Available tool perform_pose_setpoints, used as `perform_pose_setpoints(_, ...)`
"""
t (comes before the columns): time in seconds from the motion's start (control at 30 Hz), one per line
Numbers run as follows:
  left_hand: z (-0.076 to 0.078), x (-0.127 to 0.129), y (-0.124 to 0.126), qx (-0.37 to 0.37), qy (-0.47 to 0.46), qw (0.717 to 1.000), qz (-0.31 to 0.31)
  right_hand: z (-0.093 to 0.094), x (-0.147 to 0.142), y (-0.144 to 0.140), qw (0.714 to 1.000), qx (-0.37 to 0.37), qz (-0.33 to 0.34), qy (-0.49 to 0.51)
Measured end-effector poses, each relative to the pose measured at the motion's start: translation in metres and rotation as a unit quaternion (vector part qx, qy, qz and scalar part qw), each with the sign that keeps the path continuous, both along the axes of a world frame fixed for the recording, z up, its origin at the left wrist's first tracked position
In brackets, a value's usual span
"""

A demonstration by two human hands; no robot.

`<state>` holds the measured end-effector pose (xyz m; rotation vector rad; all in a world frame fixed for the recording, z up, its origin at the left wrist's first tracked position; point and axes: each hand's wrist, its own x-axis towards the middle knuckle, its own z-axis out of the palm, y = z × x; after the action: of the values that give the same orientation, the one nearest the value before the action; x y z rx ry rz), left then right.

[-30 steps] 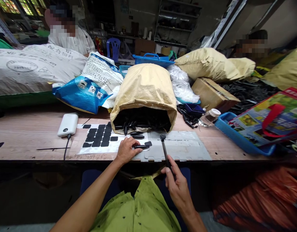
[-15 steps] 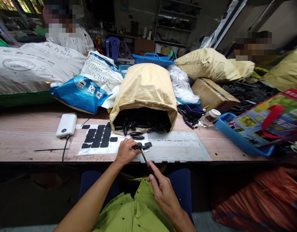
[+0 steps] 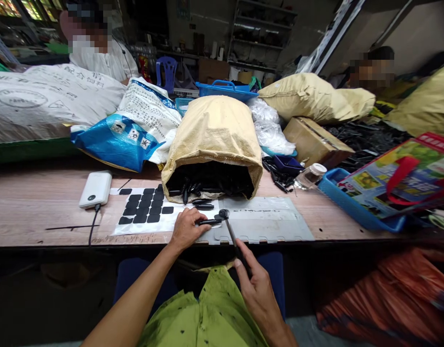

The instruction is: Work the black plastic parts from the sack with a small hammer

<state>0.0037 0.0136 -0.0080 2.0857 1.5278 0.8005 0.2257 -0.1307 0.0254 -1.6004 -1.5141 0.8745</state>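
Note:
My left hand (image 3: 186, 227) pinches a slim black pen-shaped piece (image 3: 210, 221) that lies sideways near the table's front edge. In my right hand (image 3: 257, 277) is a small hammer (image 3: 230, 230), with a metal shaft, a dark grip and a rounded black head. The hammer head is at the right end of the piece; whether they touch I cannot tell. Just beyond my left hand, similar black pieces (image 3: 204, 206) lie at the mouth of a tan sack (image 3: 214, 125) full of them. A grey plastic sheet (image 3: 265, 224) lies under the working spot.
White backing paper (image 3: 116, 229) with rows of black rounded stickers lies at left, beside a white power bank (image 3: 96, 189) with a cable. To the right stand a clear jar (image 3: 310, 176) and a blue basket (image 3: 362, 207) holding a printed bag. Two people sit across the table behind sacks.
The hammer head has moved right, from beside my left fingertips to the far end of the black piece. My right hand has shifted slightly right with it.

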Motion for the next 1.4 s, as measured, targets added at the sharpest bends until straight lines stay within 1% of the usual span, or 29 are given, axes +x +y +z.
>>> perform_pose_setpoints(0.1,0.000,0.000,-0.001,0.006,0.007,1.000,-0.002,-0.009,0.017,0.004,0.995,0.025,-0.060,-0.081)
perform_pose_setpoints(0.2,0.001,0.000,-0.002,0.005,0.009,1.000,-0.005,-0.016,0.031,0.007,0.979,0.010,-0.107,-0.175)
perform_pose_setpoints(0.33,0.003,-0.001,-0.004,0.008,0.018,1.000,-0.015,-0.018,0.035,0.010,0.954,-0.047,-0.108,-0.275)
perform_pose_setpoints(0.4,0.004,-0.001,-0.004,0.012,0.027,0.999,-0.019,-0.018,0.034,0.011,0.944,-0.061,-0.108,-0.307)
perform_pose_setpoints(0.53,0.007,-0.002,-0.003,0.024,0.034,0.999,-0.022,-0.017,0.031,0.011,0.935,-0.072,-0.103,-0.333)
perform_pose_setpoints(0.6,0.009,-0.002,-0.007,0.048,0.019,0.998,-0.020,-0.017,0.030,0.012,0.930,-0.081,-0.102,-0.343)
perform_pose_setpoints(0.63,0.009,-0.002,-0.012,0.073,0.003,0.997,-0.022,-0.016,0.030,0.012,0.928,-0.084,-0.103,-0.347)
perform_pose_setpoints(0.7,0.007,-0.001,-0.028,0.138,-0.035,0.989,-0.046,-0.016,0.029,0.012,0.926,-0.087,-0.105,-0.353)
perform_pose_setpoints(0.77,-0.002,0.002,-0.051,0.189,-0.059,0.972,-0.123,-0.016,0.028,0.012,0.926,-0.085,-0.104,-0.353)
perform_pose_setpoints(0.8,-0.010,0.003,-0.064,0.194,-0.057,0.963,-0.176,-0.016,0.028,0.011,0.926,-0.084,-0.102,-0.352)
perform_pose_setpoints(0.83,-0.019,0.004,-0.077,0.184,-0.045,0.955,-0.230,-0.016,0.028,0.011,0.927,-0.083,-0.102,-0.350)
perform_pose_setpoints(0.87,-0.031,0.005,-0.087,0.160,-0.027,0.951,-0.264,-0.016,0.027,0.011,0.928,-0.081,-0.103,-0.348)
perform_pose_setpoints(0.9,-0.044,0.005,-0.096,0.118,-0.001,0.957,-0.266,-0.017,0.027,0.011,0.929,-0.079,-0.105,-0.345)
perform_pose_setpoints(0.93,-0.057,0.004,-0.101,0.064,0.027,0.968,-0.240,-0.017,0.027,0.011,0.931,-0.077,-0.107,-0.342)
perform_pose_setpoints(0.97,-0.069,0.002,-0.104,-0.001,0.058,0.979,-0.194,-0.017,0.027,0.011,0.931,-0.076,-0.109,-0.339)
perform_pose_setpoints(1.0,-0.080,-0.001,-0.105,-0.067,0.091,0.984,-0.138,-0.017,0.027,0.011,0.931,-0.076,-0.111,-0.338)
perform_pose_setpoints(1.03,-0.089,-0.004,-0.104,-0.127,0.121,0.981,-0.086,-0.017,0.027,0.011,0.931,-0.076,-0.112,-0.338)
perform_pose_setpoints(1.07,-0.096,-0.007,-0.102,-0.177,0.148,0.972,-0.047,-0.017,0.027,0.011,0.931,-0.077,-0.112,-0.339)
perform_pose_setpoints(1.1,-0.102,-0.011,-0.099,-0.214,0.169,0.962,-0.025,-0.018,0.027,0.011,0.930,-0.077,-0.113,-0.340)
perform_pose_setpoints(1.13,-0.105,-0.014,-0.097,-0.240,0.185,0.953,-0.017,-0.018,0.027,0.011,0.930,-0.076,-0.114,-0.342)
perform_pose_setpoints(1.2,-0.108,-0.019,-0.095,-0.270,0.201,0.941,-0.024,-0.019,0.027,0.011,0.928,-0.074,-0.115,-0.346)
perform_pose_setpoints(1.27,-0.108,-0.022,-0.097,-0.281,0.209,0.936,-0.030,-0.020,0.028,0.012,0.926,-0.072,-0.115,-0.351)
perform_pose_setpoints(1.4,-0.110,-0.023,-0.104,-0.272,0.215,0.937,-0.035,-0.020,0.028,0.013,0.922,-0.078,-0.108,-0.363)
